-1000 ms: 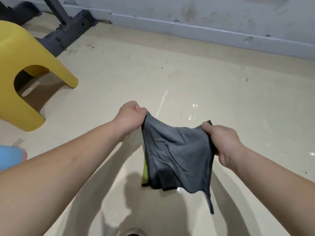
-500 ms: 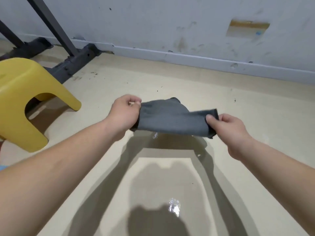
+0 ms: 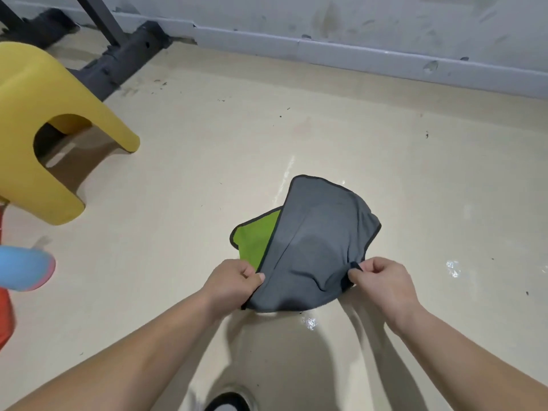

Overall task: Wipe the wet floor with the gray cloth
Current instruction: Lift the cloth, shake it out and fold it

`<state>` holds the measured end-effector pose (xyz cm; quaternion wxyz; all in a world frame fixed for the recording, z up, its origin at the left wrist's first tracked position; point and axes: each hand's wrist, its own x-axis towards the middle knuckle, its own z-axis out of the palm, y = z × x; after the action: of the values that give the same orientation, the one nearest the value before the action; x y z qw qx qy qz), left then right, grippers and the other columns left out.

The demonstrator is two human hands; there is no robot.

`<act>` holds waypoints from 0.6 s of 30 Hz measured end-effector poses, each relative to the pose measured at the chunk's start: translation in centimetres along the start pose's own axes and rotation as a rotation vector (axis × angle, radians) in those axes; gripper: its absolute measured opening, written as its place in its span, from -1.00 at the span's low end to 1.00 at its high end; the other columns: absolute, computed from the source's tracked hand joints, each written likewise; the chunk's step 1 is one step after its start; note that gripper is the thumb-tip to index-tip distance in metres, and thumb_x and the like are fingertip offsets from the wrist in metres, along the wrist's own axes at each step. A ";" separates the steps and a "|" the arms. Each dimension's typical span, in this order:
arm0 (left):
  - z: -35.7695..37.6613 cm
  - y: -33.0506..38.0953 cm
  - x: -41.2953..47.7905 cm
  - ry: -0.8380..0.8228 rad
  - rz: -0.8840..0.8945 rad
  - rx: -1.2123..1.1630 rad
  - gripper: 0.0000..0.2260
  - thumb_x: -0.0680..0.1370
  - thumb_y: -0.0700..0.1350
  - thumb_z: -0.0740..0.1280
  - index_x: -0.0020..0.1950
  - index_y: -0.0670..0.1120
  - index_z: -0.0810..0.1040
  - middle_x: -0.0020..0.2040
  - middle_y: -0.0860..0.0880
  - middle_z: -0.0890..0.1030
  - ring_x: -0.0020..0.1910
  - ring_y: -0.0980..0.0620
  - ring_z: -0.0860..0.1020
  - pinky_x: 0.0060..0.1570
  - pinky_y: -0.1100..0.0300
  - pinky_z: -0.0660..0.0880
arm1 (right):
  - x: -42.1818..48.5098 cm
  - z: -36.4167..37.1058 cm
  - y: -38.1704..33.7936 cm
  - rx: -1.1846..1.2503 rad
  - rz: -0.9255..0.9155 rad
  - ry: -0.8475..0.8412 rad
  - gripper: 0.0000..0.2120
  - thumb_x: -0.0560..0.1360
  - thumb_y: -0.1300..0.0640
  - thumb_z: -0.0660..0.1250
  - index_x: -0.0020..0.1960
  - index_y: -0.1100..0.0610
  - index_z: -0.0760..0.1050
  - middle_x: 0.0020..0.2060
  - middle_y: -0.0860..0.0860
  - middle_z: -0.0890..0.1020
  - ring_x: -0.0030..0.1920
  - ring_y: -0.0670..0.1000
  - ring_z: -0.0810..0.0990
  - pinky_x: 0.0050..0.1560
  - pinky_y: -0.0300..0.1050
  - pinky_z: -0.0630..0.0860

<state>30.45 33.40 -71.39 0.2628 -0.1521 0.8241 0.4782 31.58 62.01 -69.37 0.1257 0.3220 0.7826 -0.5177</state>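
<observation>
The gray cloth point(image 3: 317, 241) with a dark trim and a green underside spreads out low over the cream floor point(image 3: 207, 173), its far end down near a wet shiny streak. A green flap shows at its left. My left hand point(image 3: 234, 281) pinches the near left edge of the cloth. My right hand point(image 3: 381, 281) pinches the near right corner. Wet glints point(image 3: 452, 266) shine on the floor to the right of the cloth and just below it.
A yellow plastic stool point(image 3: 44, 129) stands at the left. Behind it a dark metal frame point(image 3: 124, 54) runs along the floor to the gray wall point(image 3: 355, 31). A blue and pink object point(image 3: 23, 271) is at the left edge. A shoe point(image 3: 228, 403) shows at the bottom.
Both hands have swung the cloth from stretched up in the air down and forward onto the floor; it now lies spread with the green side showing at the left.
</observation>
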 end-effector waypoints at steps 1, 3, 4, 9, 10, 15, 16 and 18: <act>0.0 0.4 -0.3 0.010 0.042 0.019 -0.69 0.61 -0.04 0.44 -0.28 -0.06 0.44 -0.44 0.05 0.40 -0.41 0.02 0.34 -0.33 0.15 0.29 | -0.1 -0.1 -0.6 0.019 -0.037 0.025 -0.86 0.39 0.23 0.45 -0.20 0.32 0.56 -0.38 0.00 0.58 -0.35 0.02 0.48 -0.26 -0.13 0.45; 0.1 0.9 -0.9 -0.002 0.090 -0.043 -0.68 0.62 -0.11 0.41 -0.29 -0.06 0.41 -0.41 -0.02 0.42 -0.40 0.02 0.34 -0.38 0.18 0.30 | -0.2 -0.3 -1.5 0.085 -0.062 0.053 -0.90 0.41 0.25 0.45 -0.22 0.30 0.60 -0.37 0.00 0.60 -0.33 0.00 0.48 -0.25 -0.14 0.45; 0.2 1.0 -1.2 -0.019 0.086 -0.095 -0.68 0.59 -0.15 0.41 -0.32 -0.07 0.40 -0.40 -0.07 0.44 -0.39 0.01 0.35 -0.39 0.20 0.31 | -0.1 -0.6 -1.8 0.115 -0.057 0.051 -0.92 0.41 0.28 0.44 -0.23 0.29 0.60 -0.36 0.00 0.59 -0.32 0.01 0.47 -0.25 -0.14 0.44; -0.9 1.5 -1.1 0.122 0.107 -0.287 -0.71 0.60 -0.18 0.44 -0.28 -0.11 0.45 -0.36 -0.04 0.36 -0.35 0.03 0.32 -0.34 0.16 0.30 | 1.0 -1.0 -2.9 0.292 0.060 -0.069 -0.84 0.50 0.34 0.26 -0.09 0.15 0.57 -0.24 0.14 0.60 -0.30 0.15 0.55 -0.17 0.05 0.65; -1.4 2.4 -0.9 0.141 0.138 -0.318 -0.70 0.60 -0.07 0.44 -0.26 -0.11 0.46 -0.34 -0.07 0.38 -0.33 0.01 0.35 -0.29 0.12 0.33 | 1.2 -1.3 -3.3 0.259 0.069 -0.085 -0.82 0.51 0.34 0.22 -0.08 0.14 0.55 -0.25 0.15 0.58 -0.35 0.14 0.53 -0.28 0.02 0.64; -4.7 7.9 -0.3 0.225 0.276 -0.281 -0.73 0.54 0.13 0.45 -0.11 -0.06 0.58 -0.26 -0.06 0.63 -0.28 -0.03 0.54 -0.14 0.07 0.45 | 2.5 -4.6 -8.0 0.053 0.028 -0.170 -0.78 0.49 0.37 0.18 -0.10 0.17 0.57 -0.28 0.18 0.56 -0.40 0.13 0.50 -0.42 -0.12 0.41; -5.4 9.5 -0.4 0.257 0.306 -0.270 -0.87 0.60 0.04 0.45 -0.04 0.00 0.61 -0.23 -0.02 0.70 -0.28 -0.02 0.62 -0.16 0.11 0.50 | 2.7 -5.5 -9.3 0.084 0.005 -0.160 -0.76 0.49 0.39 0.18 -0.08 0.18 0.58 -0.22 0.18 0.58 -0.32 0.13 0.52 -0.39 -0.10 0.44; -6.8 12.8 -0.6 0.287 0.342 -0.265 -0.83 0.64 -0.07 0.43 0.22 0.10 0.59 -0.19 -0.01 0.75 -0.24 0.03 0.68 -0.15 0.12 0.57 | 2.8 -6.9 -11.8 0.156 -0.056 -0.103 -0.69 0.48 0.43 0.19 0.02 0.14 0.60 -0.10 0.15 0.58 -0.21 0.14 0.54 -0.28 -0.05 0.50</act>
<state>22.55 33.86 -59.20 0.0362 -0.1099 0.7968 0.5931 22.88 66.18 -59.26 0.1259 0.2815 0.7411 -0.5964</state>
